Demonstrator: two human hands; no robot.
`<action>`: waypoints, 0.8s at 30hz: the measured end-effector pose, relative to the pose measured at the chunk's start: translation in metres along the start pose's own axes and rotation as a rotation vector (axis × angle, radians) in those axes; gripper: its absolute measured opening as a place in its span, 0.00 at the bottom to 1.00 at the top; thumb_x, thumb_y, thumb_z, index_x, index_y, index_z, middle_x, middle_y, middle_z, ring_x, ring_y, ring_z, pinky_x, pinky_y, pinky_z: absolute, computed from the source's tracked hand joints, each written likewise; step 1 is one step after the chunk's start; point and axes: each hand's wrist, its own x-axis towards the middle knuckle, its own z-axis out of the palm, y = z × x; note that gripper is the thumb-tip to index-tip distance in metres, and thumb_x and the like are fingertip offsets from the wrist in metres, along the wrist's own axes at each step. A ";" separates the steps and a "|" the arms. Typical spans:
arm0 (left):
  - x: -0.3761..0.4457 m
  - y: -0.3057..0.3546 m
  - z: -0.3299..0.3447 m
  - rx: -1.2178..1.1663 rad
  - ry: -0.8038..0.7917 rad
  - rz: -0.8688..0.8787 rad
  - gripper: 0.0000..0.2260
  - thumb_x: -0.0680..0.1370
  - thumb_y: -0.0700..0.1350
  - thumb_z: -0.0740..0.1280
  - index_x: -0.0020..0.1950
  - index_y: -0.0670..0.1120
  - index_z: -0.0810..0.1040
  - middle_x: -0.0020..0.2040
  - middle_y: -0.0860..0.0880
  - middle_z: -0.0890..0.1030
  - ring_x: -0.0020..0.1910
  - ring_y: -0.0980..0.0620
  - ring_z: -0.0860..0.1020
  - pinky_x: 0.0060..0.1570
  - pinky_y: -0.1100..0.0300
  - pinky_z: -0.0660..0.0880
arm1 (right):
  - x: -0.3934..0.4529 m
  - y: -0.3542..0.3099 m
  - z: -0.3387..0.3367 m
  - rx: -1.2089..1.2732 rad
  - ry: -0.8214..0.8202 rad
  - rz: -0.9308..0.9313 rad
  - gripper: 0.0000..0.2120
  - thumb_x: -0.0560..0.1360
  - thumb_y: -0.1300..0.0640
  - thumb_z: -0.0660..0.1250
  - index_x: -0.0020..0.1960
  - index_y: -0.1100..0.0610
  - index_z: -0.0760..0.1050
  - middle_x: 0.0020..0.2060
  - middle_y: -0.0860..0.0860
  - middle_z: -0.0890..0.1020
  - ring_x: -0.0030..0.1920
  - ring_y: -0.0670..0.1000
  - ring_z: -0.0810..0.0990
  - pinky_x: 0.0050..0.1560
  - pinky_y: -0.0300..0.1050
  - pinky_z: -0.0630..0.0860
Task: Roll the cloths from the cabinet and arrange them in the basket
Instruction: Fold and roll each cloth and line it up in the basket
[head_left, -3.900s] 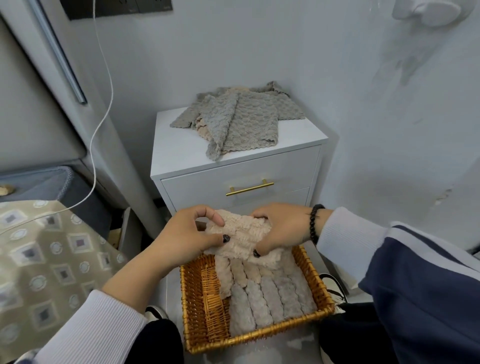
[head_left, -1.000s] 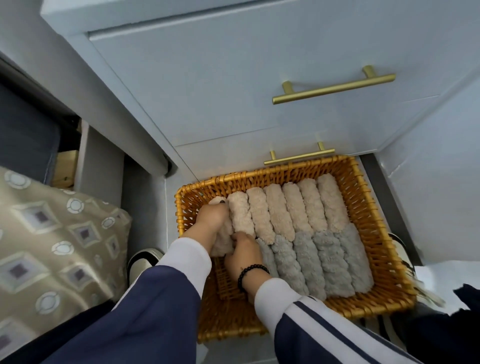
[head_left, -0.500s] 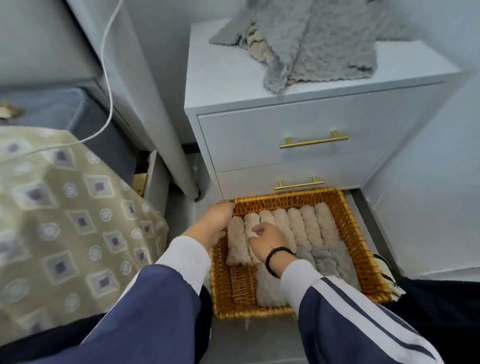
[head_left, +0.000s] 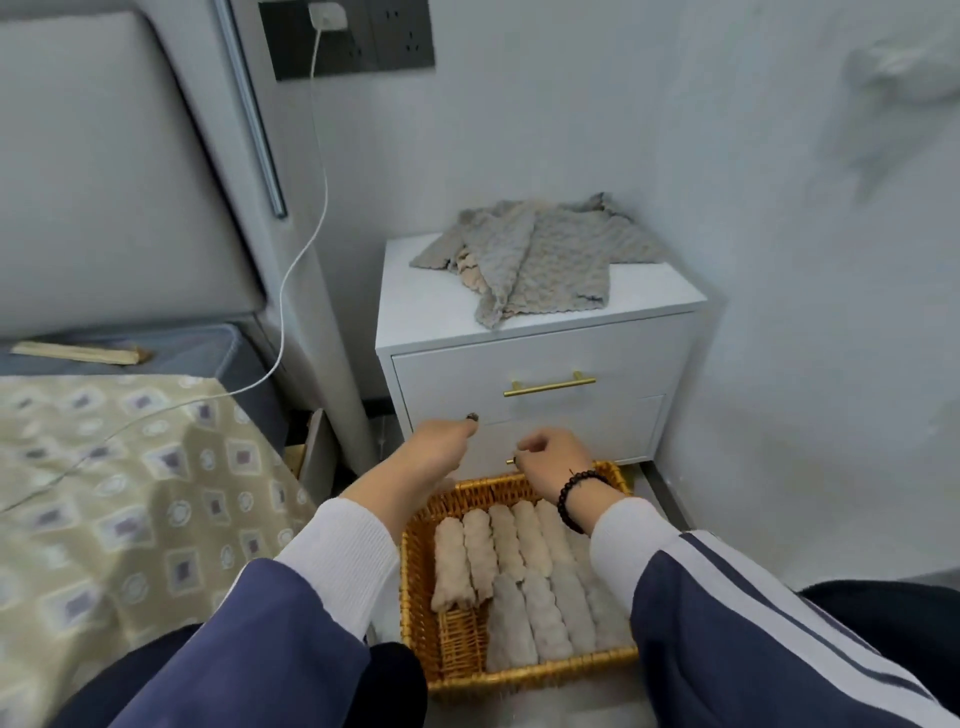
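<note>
Both hands are empty with loosely curled fingers, left hand (head_left: 439, 447) and right hand (head_left: 553, 460) raised over the basket (head_left: 415, 613), and the unrolled cloths (head_left: 535, 254) lie straight ahead and higher on the cabinet (head_left: 431, 306), with neither hand clearly nearer.

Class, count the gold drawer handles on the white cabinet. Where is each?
2. The upper handle spans the top drawer; the lower handle sits on the bottom drawer, only its left tip showing beside the right hand.

sleeves (head_left: 753, 613): navy, white stripes | cuffs (head_left: 348, 556): white ribbed | right wrist: black bead bracelet (head_left: 574, 493) | nails: dark polish
</note>
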 end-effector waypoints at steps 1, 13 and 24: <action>-0.006 0.003 -0.002 -0.007 -0.002 0.027 0.12 0.82 0.50 0.62 0.61 0.44 0.72 0.55 0.46 0.75 0.53 0.49 0.73 0.57 0.52 0.71 | 0.000 -0.007 -0.009 -0.018 0.003 -0.019 0.09 0.76 0.59 0.65 0.56 0.55 0.78 0.54 0.51 0.80 0.55 0.52 0.78 0.54 0.43 0.74; -0.034 0.052 -0.005 -0.419 -0.025 0.147 0.10 0.82 0.47 0.62 0.58 0.45 0.79 0.55 0.45 0.83 0.54 0.48 0.81 0.47 0.55 0.79 | 0.011 -0.057 -0.080 0.126 0.090 -0.158 0.07 0.74 0.61 0.65 0.48 0.50 0.76 0.50 0.51 0.80 0.52 0.53 0.80 0.56 0.54 0.79; -0.011 0.088 -0.023 -0.542 0.069 0.227 0.10 0.83 0.46 0.60 0.56 0.45 0.80 0.51 0.47 0.85 0.52 0.49 0.83 0.42 0.57 0.79 | 0.068 -0.111 -0.052 0.258 0.070 -0.298 0.18 0.73 0.66 0.64 0.60 0.54 0.78 0.62 0.55 0.76 0.50 0.55 0.78 0.54 0.50 0.78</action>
